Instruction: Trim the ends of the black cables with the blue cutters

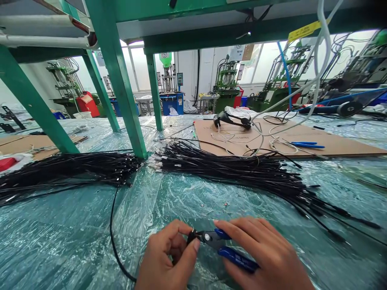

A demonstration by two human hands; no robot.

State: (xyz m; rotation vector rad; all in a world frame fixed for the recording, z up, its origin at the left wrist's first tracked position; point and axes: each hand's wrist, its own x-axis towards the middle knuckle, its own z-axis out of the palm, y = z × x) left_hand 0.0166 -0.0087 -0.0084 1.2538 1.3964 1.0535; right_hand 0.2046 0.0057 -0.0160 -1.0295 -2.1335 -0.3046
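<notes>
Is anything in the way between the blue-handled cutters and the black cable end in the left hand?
Nothing visible: the cutters in the right hand sit at the black cable end, which the left hand pinches right beside them.

Bench [60, 245] sheeted in clear, crinkled plastic over a teal top. A green steel leg [140, 147] stands on it, mid-view. Left of the leg, a long bundle of black cables [69, 173]; just right of it, a second bundle of black cables [242, 173], ends fanning toward the right edge. Farther back, a brown cardboard sheet [302, 139] under blue-handled pliers [308, 145]; another cardboard sheet [27, 144] at far left.
</notes>
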